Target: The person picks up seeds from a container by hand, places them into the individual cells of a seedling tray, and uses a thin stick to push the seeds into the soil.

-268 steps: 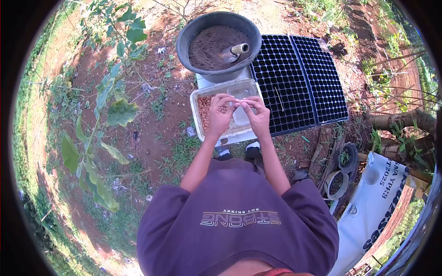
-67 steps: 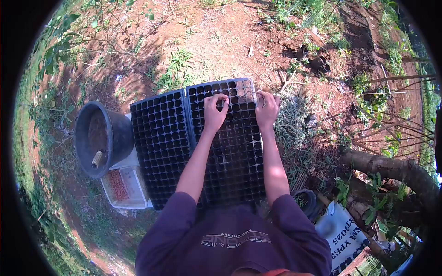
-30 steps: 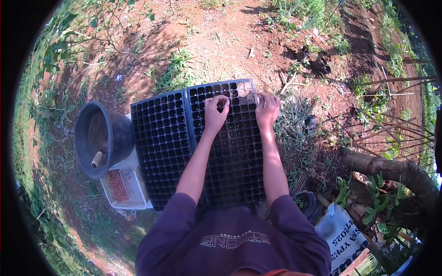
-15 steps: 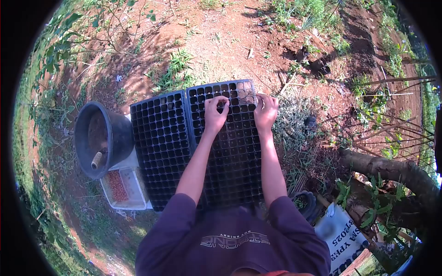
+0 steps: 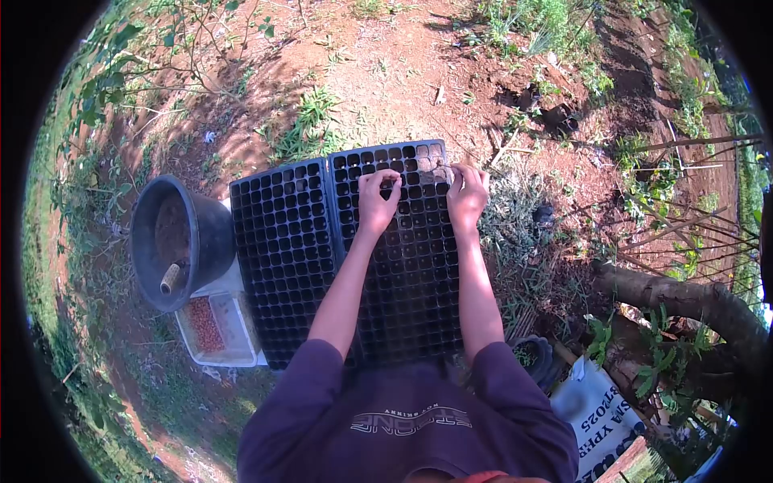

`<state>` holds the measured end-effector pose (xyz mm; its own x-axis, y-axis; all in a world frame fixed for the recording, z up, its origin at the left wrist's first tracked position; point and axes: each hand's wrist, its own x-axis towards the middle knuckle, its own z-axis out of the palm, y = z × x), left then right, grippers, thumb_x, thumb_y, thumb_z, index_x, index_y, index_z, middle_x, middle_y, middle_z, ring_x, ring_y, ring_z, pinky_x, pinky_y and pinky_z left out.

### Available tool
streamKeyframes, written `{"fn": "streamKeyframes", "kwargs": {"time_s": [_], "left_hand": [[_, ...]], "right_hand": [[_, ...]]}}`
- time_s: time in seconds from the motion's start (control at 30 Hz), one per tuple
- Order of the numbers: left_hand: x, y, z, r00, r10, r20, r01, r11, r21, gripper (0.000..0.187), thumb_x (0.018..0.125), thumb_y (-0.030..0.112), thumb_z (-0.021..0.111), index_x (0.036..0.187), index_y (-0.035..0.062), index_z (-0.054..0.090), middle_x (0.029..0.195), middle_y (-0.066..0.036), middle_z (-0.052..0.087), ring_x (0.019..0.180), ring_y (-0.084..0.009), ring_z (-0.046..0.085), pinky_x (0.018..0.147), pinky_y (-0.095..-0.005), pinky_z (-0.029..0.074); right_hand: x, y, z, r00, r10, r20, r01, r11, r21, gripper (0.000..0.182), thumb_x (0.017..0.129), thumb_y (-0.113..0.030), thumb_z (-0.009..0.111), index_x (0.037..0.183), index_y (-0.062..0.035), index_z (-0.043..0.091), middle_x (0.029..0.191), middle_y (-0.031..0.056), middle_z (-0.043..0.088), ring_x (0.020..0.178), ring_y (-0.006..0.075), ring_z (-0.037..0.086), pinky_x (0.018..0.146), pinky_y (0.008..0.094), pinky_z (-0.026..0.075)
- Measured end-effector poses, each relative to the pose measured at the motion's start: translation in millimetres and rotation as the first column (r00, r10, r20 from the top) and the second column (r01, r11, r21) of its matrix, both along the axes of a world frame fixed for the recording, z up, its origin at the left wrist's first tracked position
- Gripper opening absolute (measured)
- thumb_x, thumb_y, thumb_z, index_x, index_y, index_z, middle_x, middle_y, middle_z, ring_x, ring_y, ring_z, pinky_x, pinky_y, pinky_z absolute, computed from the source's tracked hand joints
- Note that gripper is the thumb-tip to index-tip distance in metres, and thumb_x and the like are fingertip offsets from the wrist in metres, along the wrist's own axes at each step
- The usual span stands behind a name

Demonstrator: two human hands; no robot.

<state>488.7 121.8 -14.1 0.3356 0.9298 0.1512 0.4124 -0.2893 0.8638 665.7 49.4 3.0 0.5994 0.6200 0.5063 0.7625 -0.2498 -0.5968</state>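
Two black seedling trays (image 5: pixel 278 233) lie side by side in front of me, with square cells in rows. Over the upper part of the right-hand seedling tray (image 5: pixel 419 241) is my left hand (image 5: pixel 378 201), its thumb and fingers curled together in a pinch. Anything between those fingertips is too small to make out. My right hand (image 5: pixel 468 198) is at that tray's upper right edge, fingers bent inward and closed near the corner cells. What it grips, if anything, is hidden. Several cells in that sunlit corner look brown and lighter than the dark ones around them.
Left of the trays stands a black bucket (image 5: pixel 205 233) with soil and a pale cylindrical object (image 5: pixel 171 278) inside. Below it, a clear plastic container (image 5: pixel 241 338) holds reddish-brown seeds or grains. Right of me are a log (image 5: pixel 668 286), a printed white sack (image 5: pixel 596 410) and a plant pot (image 5: pixel 535 354).
My right hand has shifted very slightly at the tray's corner, its fingers a little more bunched. My left hand keeps nearly the same pose and place.
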Motion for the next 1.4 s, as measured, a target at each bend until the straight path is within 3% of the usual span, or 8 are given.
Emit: {"fn": "streamKeyframes", "kwargs": {"time_s": [0.3,0.4,0.5,0.6,0.8,0.9,1.1,1.4], "left_hand": [[-1.5,-0.3,-1.2,1.0,-0.011,0.003,0.01,0.999,0.043,0.017,0.089,0.015,0.076,0.105,0.0138,0.07,0.099,0.0,0.067,0.1,-0.0193,0.056,0.083,-0.034,0.047],[0.3,-1.6,0.0,1.0,0.003,0.011,-0.003,1.0,0.011,0.016,0.086,0.009,0.076,0.1,0.0103,0.07,0.1,-0.001,0.07,0.098,-0.0242,0.055,0.093,-0.0356,0.047],[-0.2,-2.0,-2.1,0.999,0.0,0.047,-0.002,0.999,0.035,0.015,0.086,0.009,0.076,0.099,0.0101,0.069,0.101,-0.001,0.07,0.098,-0.0245,0.056,0.092,-0.0361,0.047],[-0.1,-0.5,-4.6,0.999,-0.015,0.046,0.01,0.994,0.107,0.016,0.089,0.012,0.076,0.104,0.0118,0.07,0.098,-0.001,0.068,0.097,-0.0211,0.057,0.083,-0.035,0.047],[-0.1,0.2,-5.3,0.999,-0.024,0.028,0.021,0.994,0.103,0.015,0.089,0.012,0.076,0.102,0.0089,0.07,0.098,-0.001,0.068,0.097,-0.0221,0.057,0.087,-0.0346,0.048],[-0.1,-0.6,-5.8,1.0,-0.018,0.02,0.016,0.994,0.11,0.015,0.088,0.011,0.076,0.102,0.009,0.07,0.096,-0.002,0.068,0.097,-0.0218,0.057,0.087,-0.0344,0.048],[-0.6,-1.9,-4.9,1.0,-0.005,0.001,0.005,1.0,0.022,0.015,0.089,0.013,0.076,0.102,0.0095,0.07,0.096,-0.001,0.069,0.097,-0.0204,0.057,0.086,-0.0345,0.049],[-1.7,-2.3,-1.1,1.0,-0.017,0.025,0.015,0.997,0.072,0.013,0.09,0.014,0.075,0.102,0.0118,0.071,0.097,-0.001,0.067,0.096,-0.0192,0.055,0.077,-0.0317,0.045]], "right_hand": [[-0.4,-2.6,3.1,1.0,0.012,0.005,-0.011,1.0,-0.021,0.014,0.086,-0.002,0.067,0.094,-0.0113,0.074,0.094,0.0037,0.073,0.091,0.0288,0.062,0.082,0.0398,0.052],[-0.2,1.1,3.4,0.999,0.012,-0.033,-0.013,1.0,-0.025,0.013,0.087,-0.002,0.067,0.095,-0.011,0.073,0.095,0.0044,0.072,0.091,0.0297,0.061,0.084,0.0403,0.052],[-1.9,2.1,5.7,0.999,0.039,-0.008,-0.039,0.999,-0.033,0.013,0.088,-0.004,0.067,0.097,-0.0102,0.073,0.096,0.0055,0.072,0.092,0.0306,0.061,0.084,0.0398,0.051],[-5.0,-2.0,9.4,0.999,0.015,-0.03,-0.016,0.999,-0.051,0.012,0.089,-0.004,0.066,0.097,-0.0099,0.073,0.097,0.005,0.072,0.093,0.0303,0.061,0.085,0.0396,0.051],[0.4,2.7,6.3,0.999,-0.026,-0.042,0.024,0.999,-0.038,0.011,0.088,-0.005,0.068,0.096,-0.0109,0.073,0.096,0.0033,0.073,0.094,0.0284,0.061,0.085,0.0392,0.051],[-1.9,1.4,8.2,0.999,0.033,-0.014,-0.034,0.999,-0.041,0.013,0.087,-0.004,0.069,0.096,-0.0112,0.073,0.095,0.0034,0.072,0.093,0.0277,0.061,0.085,0.0393,0.051],[-4.3,-2.2,8.1,0.999,-0.026,-0.031,0.026,1.0,-0.002,0.013,0.086,-0.003,0.069,0.096,-0.0101,0.073,0.094,0.0042,0.072,0.093,0.0288,0.061,0.084,0.0394,0.052],[-5.7,-3.4,13.8,0.998,-0.022,-0.061,0.022,1.0,0.012,0.014,0.086,-0.002,0.068,0.097,-0.0087,0.073,0.095,0.0075,0.073,0.093,0.031,0.062,0.086,0.0405,0.052]]}}
